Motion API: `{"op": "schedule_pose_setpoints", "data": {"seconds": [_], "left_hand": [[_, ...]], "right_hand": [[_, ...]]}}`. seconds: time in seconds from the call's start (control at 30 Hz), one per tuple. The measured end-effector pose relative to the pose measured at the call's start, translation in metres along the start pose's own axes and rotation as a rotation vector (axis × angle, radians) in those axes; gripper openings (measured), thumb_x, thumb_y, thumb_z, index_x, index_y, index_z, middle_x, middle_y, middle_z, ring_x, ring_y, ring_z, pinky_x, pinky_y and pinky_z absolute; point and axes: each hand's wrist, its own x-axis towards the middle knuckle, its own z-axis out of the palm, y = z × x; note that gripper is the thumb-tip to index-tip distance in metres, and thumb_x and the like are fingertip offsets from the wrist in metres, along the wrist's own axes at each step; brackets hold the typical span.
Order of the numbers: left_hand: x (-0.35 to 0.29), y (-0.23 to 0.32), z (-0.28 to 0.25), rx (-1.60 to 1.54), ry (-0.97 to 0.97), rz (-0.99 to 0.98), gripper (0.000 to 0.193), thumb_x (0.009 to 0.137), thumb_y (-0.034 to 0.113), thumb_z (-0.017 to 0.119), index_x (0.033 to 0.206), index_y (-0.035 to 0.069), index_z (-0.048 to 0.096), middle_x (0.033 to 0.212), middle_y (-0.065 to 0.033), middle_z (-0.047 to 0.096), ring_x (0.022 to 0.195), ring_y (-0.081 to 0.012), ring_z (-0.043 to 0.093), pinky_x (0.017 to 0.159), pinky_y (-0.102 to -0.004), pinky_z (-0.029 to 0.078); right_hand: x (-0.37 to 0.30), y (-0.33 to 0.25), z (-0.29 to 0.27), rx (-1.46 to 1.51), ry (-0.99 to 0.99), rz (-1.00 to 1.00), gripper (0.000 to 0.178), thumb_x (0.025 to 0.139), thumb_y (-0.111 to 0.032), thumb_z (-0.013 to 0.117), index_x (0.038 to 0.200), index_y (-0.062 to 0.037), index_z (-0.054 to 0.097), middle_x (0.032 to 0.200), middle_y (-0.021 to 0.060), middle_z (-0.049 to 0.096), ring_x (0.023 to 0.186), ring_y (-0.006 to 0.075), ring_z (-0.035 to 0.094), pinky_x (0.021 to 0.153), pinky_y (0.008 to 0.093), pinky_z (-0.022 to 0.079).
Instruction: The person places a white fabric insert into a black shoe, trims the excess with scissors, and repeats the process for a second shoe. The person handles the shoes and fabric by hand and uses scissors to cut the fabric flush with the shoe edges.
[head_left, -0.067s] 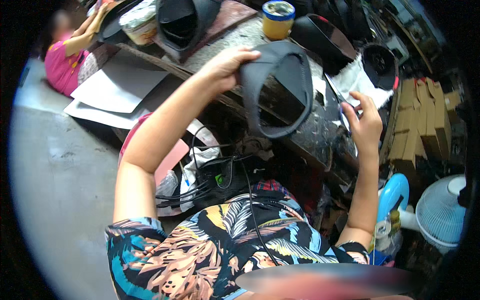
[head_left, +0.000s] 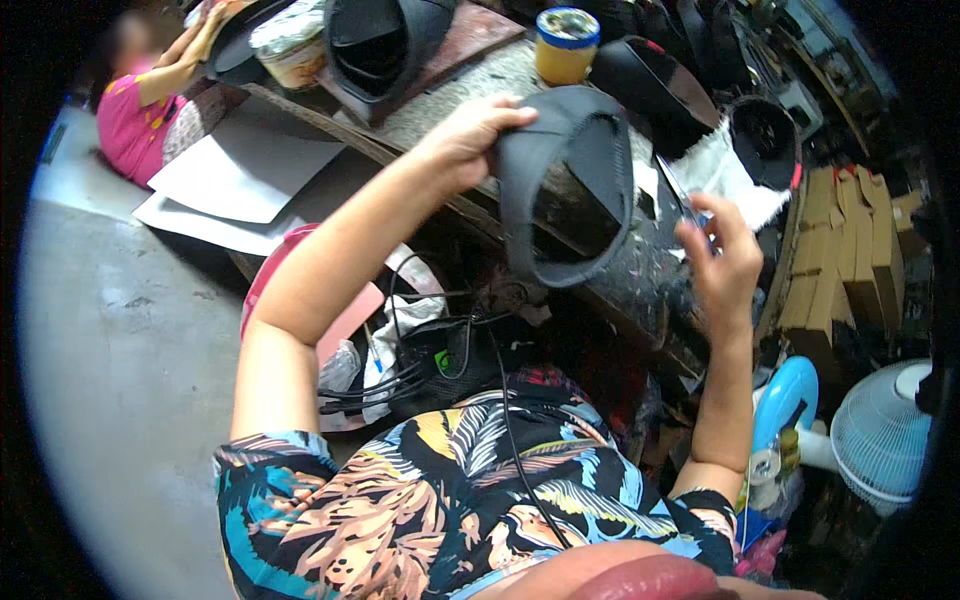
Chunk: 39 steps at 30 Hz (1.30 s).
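A black, hollow oval piece (head_left: 522, 190) with a wide opening hangs upright over the front of the workbench (head_left: 470, 75). My left hand (head_left: 470, 145) grips its upper left rim, thumb and fingers closed on it. To the right, my right hand (head_left: 725, 245) is closed on a pair of scissors (head_left: 672, 183) with bluish handles. The blades point up and away, to the right of the black piece and apart from it. Behind them lies a white cloth (head_left: 710, 165) on the bench. My right fingers partly hide the scissor handles.
A yellow jar with a blue rim (head_left: 566, 50), a wrapped tub (head_left: 288, 45) and similar black pieces (head_left: 385, 50) stand on the bench. White sheets (head_left: 235, 165) lie at left. Folded cardboard (head_left: 835, 255) and a fan (head_left: 880, 430) are at right. Another person (head_left: 140, 120) sits far left.
The whole view has shifted slightly. My right hand has moved a little left with the scissors, closer to the black piece. My left hand keeps its hold.
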Motion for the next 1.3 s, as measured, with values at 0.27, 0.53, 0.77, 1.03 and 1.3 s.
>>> {"op": "schedule_pose_setpoints", "data": {"seconds": [0.27,0.53,0.77,1.03,1.3], "left_hand": [[-0.020,0.056,0.016,0.067,-0.117,0.424,0.028,0.096,0.011,0.064,0.122,0.002,0.059,0.109,-0.0080,0.069,0.094,-0.0158,0.069,0.090,-0.0315,0.057],[-0.050,0.177,-0.053,0.179,0.188,0.884,0.035,0.100,0.018,0.056,0.133,0.005,0.057,0.105,-0.0048,0.062,0.086,-0.0152,0.061,0.075,-0.0301,0.053],[0.001,0.229,-0.066,1.307,0.516,1.379,0.052,0.104,0.033,0.050,0.147,0.004,0.045,0.128,-0.0142,0.062,0.114,-0.0243,0.060,0.103,-0.0376,0.045],[0.018,0.193,-0.051,1.970,0.755,0.875,0.054,0.089,0.049,0.064,0.126,0.010,0.066,0.129,-0.0191,0.064,0.120,-0.0373,0.060,0.103,-0.0456,0.046],[-0.041,0.167,-0.032,1.707,0.855,0.907,0.057,0.080,0.026,0.077,0.131,0.007,0.061,0.134,-0.0217,0.059,0.127,-0.0395,0.054,0.105,-0.0475,0.044]], "right_hand": [[0.030,-0.087,0.060,-0.050,-0.169,-0.485,0.040,0.075,-0.024,0.082,0.107,-0.0056,0.069,0.095,0.0087,0.071,0.074,0.0287,0.065,0.066,0.0365,0.053],[0.146,-0.115,0.106,-0.027,0.140,-0.886,0.029,0.072,-0.032,0.080,0.090,-0.0185,0.063,0.092,0.0027,0.060,0.083,0.0248,0.062,0.064,0.0371,0.054],[0.315,-0.119,0.176,0.173,0.026,-0.900,0.033,0.087,-0.013,0.069,0.120,-0.0128,0.065,0.120,0.0162,0.061,0.100,0.0367,0.064,0.083,0.0452,0.054],[0.266,-0.064,0.170,0.097,-0.231,-0.492,0.065,0.083,-0.018,0.075,0.141,-0.0094,0.048,0.147,0.0213,0.046,0.138,0.0398,0.043,0.111,0.0448,0.041],[0.190,-0.044,0.136,0.065,-0.060,-0.543,0.033,0.093,-0.023,0.071,0.125,-0.0210,0.066,0.140,0.0099,0.057,0.114,0.0315,0.066,0.091,0.0401,0.058]]}}
